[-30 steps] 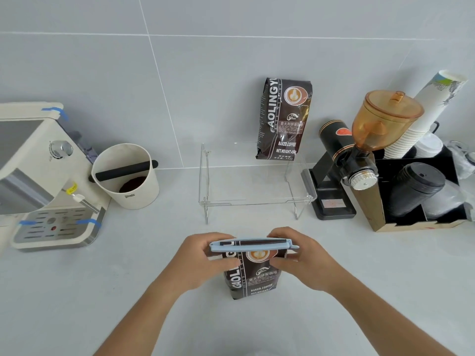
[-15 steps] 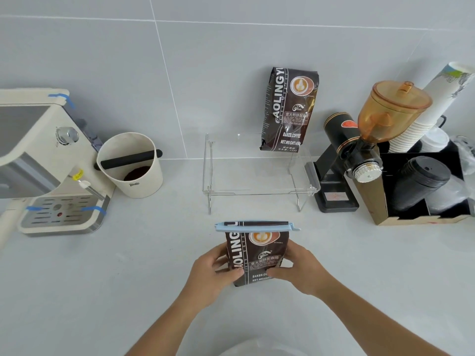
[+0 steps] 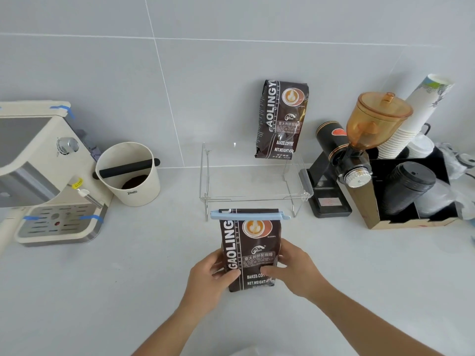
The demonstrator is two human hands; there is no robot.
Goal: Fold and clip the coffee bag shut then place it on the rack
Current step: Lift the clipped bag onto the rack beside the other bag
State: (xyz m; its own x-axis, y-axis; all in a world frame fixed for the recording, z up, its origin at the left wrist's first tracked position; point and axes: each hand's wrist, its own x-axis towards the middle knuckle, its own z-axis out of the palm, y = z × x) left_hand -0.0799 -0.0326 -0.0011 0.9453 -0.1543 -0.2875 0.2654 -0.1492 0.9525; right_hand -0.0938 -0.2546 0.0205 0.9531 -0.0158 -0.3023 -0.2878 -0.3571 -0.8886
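A dark brown coffee bag (image 3: 250,249) stands upright in front of me, its folded top pinched by a long light blue clip (image 3: 248,214). My left hand (image 3: 212,274) grips the bag's lower left side and my right hand (image 3: 295,268) grips its lower right side. Just behind the bag stands the clear acrylic rack (image 3: 257,199). A second, unclipped coffee bag (image 3: 281,120) stands on the rack's back right part and leans against the wall.
A cream espresso machine (image 3: 43,173) sits at the left, with a white knock box (image 3: 128,173) beside it. Right of the rack stand a black grinder with an amber hopper (image 3: 359,140) and a cardboard box of cups and lids (image 3: 411,199).
Both hands slid down from the clip to the bag's lower sides. The clipped bag now sits higher and closer to the rack's front edge.
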